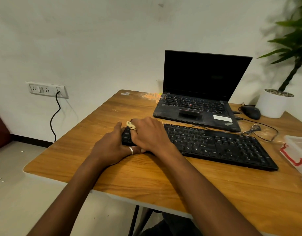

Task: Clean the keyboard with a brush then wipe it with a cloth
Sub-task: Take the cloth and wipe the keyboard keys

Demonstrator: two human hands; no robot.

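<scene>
Keyboard (215, 145) lies on the table (146, 178), just in front of the laptop (203, 77). Left hand (112, 147) grips its left end, fingers curled at the near edge. Right hand (150, 133) rests on the left keys, fingers clamped on a pale yellow scrap (130, 125); brush or cloth, can't tell.

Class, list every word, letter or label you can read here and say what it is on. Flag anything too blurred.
"Ctrl": key at the left end of the keyboard.
"Alt", "Shift", "Ctrl": keys in its near rows.
"K", "L", "M": its letter keys.
White sticker on the laptop: too blurred to read.
Corner logo on the laptop: too blurred to read.
</scene>
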